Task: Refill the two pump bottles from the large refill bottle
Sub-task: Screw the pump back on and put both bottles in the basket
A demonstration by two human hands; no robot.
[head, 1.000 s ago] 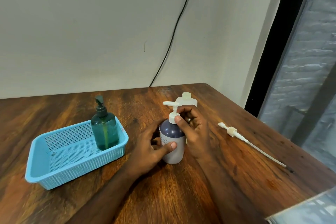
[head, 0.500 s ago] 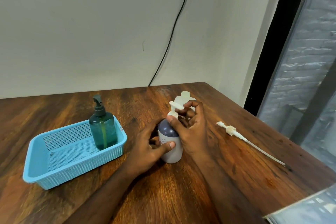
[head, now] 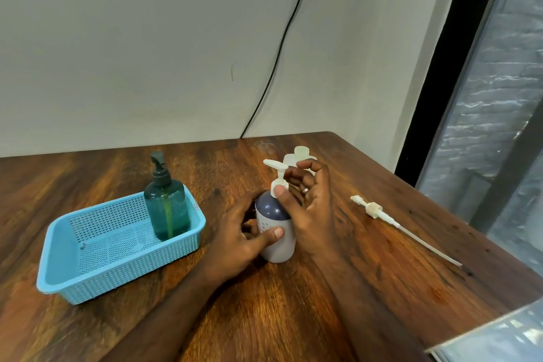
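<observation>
A white pump bottle (head: pixel 276 241) with a dark upper part stands upright at the table's middle. My left hand (head: pixel 244 232) grips its body, thumb across the front. My right hand (head: pixel 308 206) pinches the collar of its white pump head (head: pixel 276 173), whose spout points left. Behind my right hand, mostly hidden, stands the whitish large refill bottle (head: pixel 301 154). A green pump bottle (head: pixel 167 209) with a dark pump stands in the far right corner of a blue basket (head: pixel 88 282).
A loose white pump (head: pixel 373 210) with a long dip tube lies on the wooden table (head: pixel 293 317) to the right. A black cable (head: pixel 279 56) runs down the wall behind. The table's right edge borders a window.
My right hand has turned on the pump collar and its fingers have spread. The pump spout, half covered before, now shows and points left. The left hand keeps its grip.
</observation>
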